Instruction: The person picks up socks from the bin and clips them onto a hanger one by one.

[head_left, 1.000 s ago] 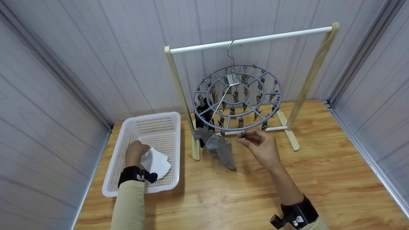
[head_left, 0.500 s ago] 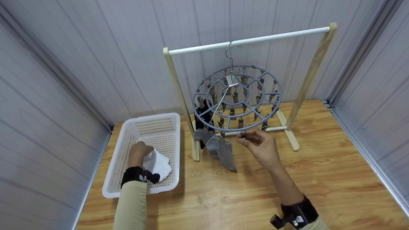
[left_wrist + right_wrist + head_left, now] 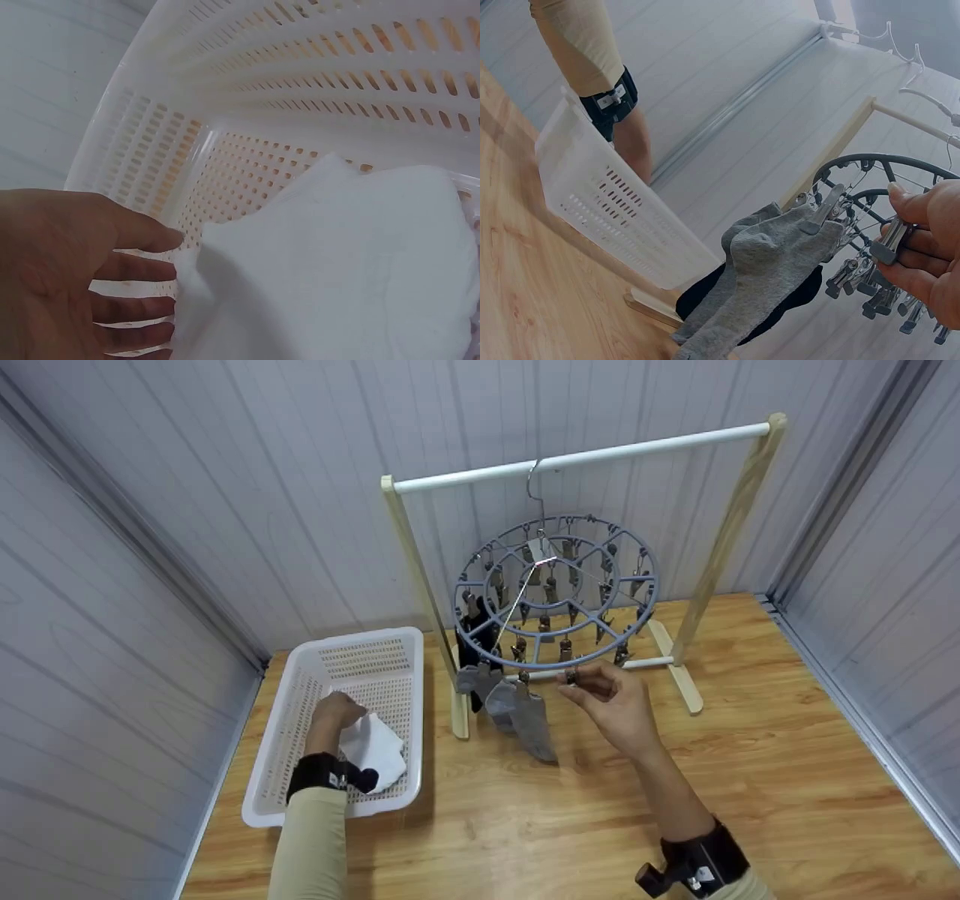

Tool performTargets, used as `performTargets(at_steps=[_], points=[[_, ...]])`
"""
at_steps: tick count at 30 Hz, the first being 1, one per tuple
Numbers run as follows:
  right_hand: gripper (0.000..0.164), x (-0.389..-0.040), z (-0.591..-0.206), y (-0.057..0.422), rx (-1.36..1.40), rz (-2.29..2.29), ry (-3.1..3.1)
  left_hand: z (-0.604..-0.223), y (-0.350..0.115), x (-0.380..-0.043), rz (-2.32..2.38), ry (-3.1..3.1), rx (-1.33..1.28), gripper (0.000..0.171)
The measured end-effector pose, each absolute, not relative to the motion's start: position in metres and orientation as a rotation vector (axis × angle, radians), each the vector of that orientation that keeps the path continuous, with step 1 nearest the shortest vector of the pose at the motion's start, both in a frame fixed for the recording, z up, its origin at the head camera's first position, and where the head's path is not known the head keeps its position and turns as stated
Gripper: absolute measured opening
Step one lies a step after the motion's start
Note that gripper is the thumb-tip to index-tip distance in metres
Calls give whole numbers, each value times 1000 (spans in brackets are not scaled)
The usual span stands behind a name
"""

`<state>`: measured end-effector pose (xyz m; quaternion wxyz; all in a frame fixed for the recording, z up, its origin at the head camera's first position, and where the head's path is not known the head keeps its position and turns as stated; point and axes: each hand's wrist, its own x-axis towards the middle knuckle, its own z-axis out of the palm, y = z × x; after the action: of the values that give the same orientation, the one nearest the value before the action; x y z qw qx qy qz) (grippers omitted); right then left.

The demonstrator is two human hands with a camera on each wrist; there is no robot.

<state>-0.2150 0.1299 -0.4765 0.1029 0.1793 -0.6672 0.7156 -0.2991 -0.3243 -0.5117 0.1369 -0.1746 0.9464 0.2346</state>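
Note:
In the left wrist view, my left hand (image 3: 60, 277) reaches into a white plastic basket (image 3: 259, 765), its fingers fairly straight. The fingertips are right at the edge of a white cloth item (image 3: 337, 262) lying on the basket floor. My right hand (image 3: 619, 709) pinches a metal clip (image 3: 891, 238) between thumb and fingers, at the front rim of a round grey clip hanger (image 3: 536, 649). Grey socks (image 3: 757, 270) hang from clips to the left of that hand. Behind them hangs a black sock-like item (image 3: 696, 289), partly hidden.
The hanger hooks over the white bar (image 3: 637, 448) of a stand with wooden posts (image 3: 724, 540). Several loose clips (image 3: 885, 300) dangle from its rings. Wood-grain floor (image 3: 525, 825) lies in front, and pale panel walls (image 3: 247, 457) stand behind and at both sides.
My left hand has shifted slightly right and away from me over the basket, and the white cloth has moved a little right. The right hand has stayed at the clip.

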Motion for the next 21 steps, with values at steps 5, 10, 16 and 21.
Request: performTargets(at_steps=[5,10,16,21], points=[[30,-216,-479,131,519,2122,-1977,-516,-326,-298,499,2830,-571,37],[30,-218,-482,132,516,2111,-1977,-518,-325,-298,349,2896,-561,37],[30,-218,-482,132,522,2098,-1977,-517,-321,-296,330,2879,-577,41],[30,-218,-482,133,501,2109,-1983,-518,-321,-295,390,2865,-628,46]])
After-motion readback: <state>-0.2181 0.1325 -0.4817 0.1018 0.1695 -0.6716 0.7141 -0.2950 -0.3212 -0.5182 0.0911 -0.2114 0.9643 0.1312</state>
